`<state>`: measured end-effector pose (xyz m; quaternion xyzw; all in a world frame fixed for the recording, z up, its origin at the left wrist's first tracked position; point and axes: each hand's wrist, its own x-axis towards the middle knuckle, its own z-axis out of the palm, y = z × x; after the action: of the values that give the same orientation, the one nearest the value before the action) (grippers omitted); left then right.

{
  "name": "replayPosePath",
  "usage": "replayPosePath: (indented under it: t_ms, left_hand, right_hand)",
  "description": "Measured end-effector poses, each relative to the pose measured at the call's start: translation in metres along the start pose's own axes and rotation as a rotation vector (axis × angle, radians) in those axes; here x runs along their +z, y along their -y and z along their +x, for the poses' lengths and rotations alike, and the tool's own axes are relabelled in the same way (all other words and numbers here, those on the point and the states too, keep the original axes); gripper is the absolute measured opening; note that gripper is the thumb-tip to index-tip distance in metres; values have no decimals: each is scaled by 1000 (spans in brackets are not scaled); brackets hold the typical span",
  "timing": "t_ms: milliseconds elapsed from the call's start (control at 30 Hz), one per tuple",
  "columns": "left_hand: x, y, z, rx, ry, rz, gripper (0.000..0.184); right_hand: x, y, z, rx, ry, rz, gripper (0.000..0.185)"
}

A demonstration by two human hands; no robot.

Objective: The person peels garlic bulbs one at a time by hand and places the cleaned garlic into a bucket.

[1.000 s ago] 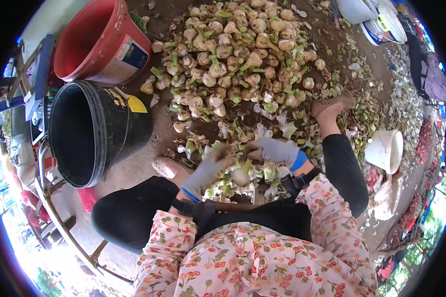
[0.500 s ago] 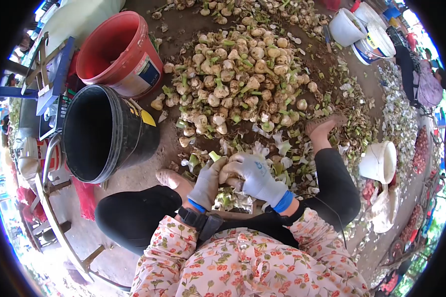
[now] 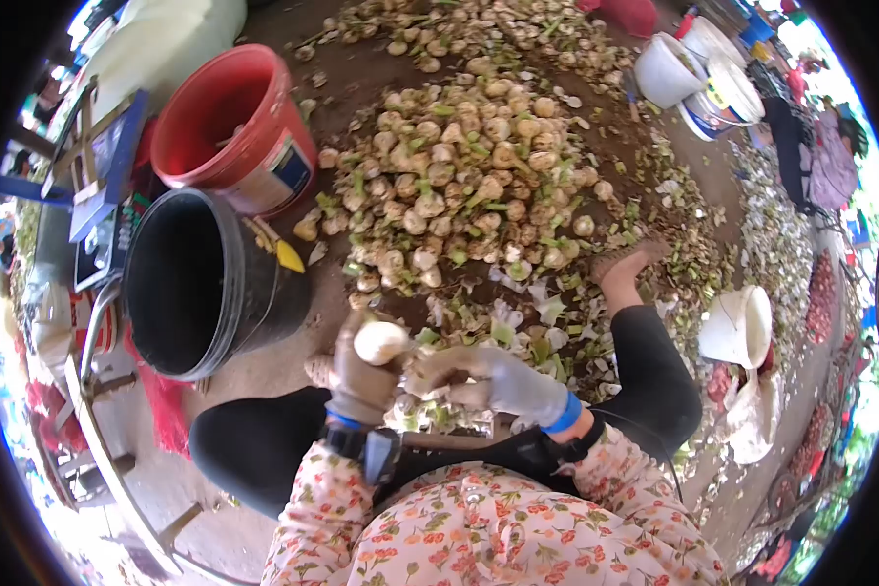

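My left hand point(image 3: 359, 376), in a dirty pale glove, is closed around a clean white garlic bulb point(image 3: 381, 343) and holds it up in front of my lap. Just right of it is my right hand point(image 3: 479, 379), also gloved, with its fingers curled together; what they grip, if anything, I cannot make out. Beyond both hands lies a big heap of garlic bulbs point(image 3: 449, 166), many with short green stems and soil on them. Loose peels point(image 3: 518, 317) cover the ground between the heap and my hands.
At my left stand a black bucket point(image 3: 190, 283) and a red bucket point(image 3: 225, 127). A white bucket point(image 3: 737, 327) sits beyond my right knee, and white pails point(image 3: 669, 70) stand at the back right. A metal-framed chair point(image 3: 98, 391) is at the far left.
My hands have drawn apart. The left has moved left and up, turning so the white bulb shows; the right has moved slightly down and left. The view has shifted a little.
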<state>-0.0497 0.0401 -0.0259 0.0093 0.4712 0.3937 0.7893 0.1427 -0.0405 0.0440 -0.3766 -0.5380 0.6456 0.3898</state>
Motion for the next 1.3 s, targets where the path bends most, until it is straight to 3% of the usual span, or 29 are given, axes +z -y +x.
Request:
replayPosePath:
  t_ms: [33, 67, 100, 167, 200, 233, 300, 400, 533, 633, 667, 733, 767, 833, 933, 1000, 1100, 1300]
  left_hand:
    - [-2, -27, -5, -66, 143, 21, 28]
    - [15, -49, -13, 50, -13, -6, 29]
    - [13, -69, -18, 262, 61, 77, 31]
    - [-2, -117, -24, 583, 215, -131, 48]
    - [5, -133, -38, 654, 117, -257, 50]
    - [2, -146, -41, 647, 221, -411, 49]
    - [14, -140, -41, 599, 351, -349, 46]
    - [36, -97, -18, 274, 331, -90, 35]
    - [44, -26, 10, 33, 165, 202, 28]
    - [39, 11, 21, 4, 119, 622, 29]
    - [34, 22, 27, 62, 148, 820, 39]
    - [27, 47, 35, 405, 240, 1041, 55]
    - [38, 48, 30, 522, 247, 1098, 60]
    - [31, 50, 37, 695, 436, 1133, 64]
    - [40, 38, 18, 772, 459, 1129, 64]
    - [44, 34, 12, 968, 453, 1220, 62]
    - [46, 33, 1, 1022, 401, 1248, 59]
    - [37, 29, -8, 956, 451, 1173, 58]
  right_hand:
    - [-6, -11, -1, 200, 37, -263, 44]
    - [-12, -29, -3, 386, 144, -690, 47]
    - [-19, -50, -3, 573, 259, -1112, 50]
    - [-57, -89, -5, 722, 64, -954, 49]
    - [-83, -121, -7, 614, -170, -947, 47]
    - [-104, -143, -5, 500, -401, -929, 46]
    - [-136, -117, 19, 833, -590, -964, 38]
    - [-167, -158, 37, 955, -716, -1161, 29]
    - [-193, -203, 38, 951, -638, -1140, 21]
    - [-184, -192, 15, 577, -850, -923, 27]
    - [-180, -189, 12, 595, -762, -655, 27]
    - [-154, -136, 14, 610, -568, -120, 27]
    - [-135, -96, 20, 617, -501, -7, 27]
    - [-106, -77, 22, 361, -403, 104, 28]
    - [-73, -70, 32, 50, -656, 86, 28]
    - [-56, -60, 30, 149, -571, 15, 27]
    - [-43, -59, 32, 231, -552, -115, 28]
    - [-36, -46, 23, 177, -484, -116, 21]
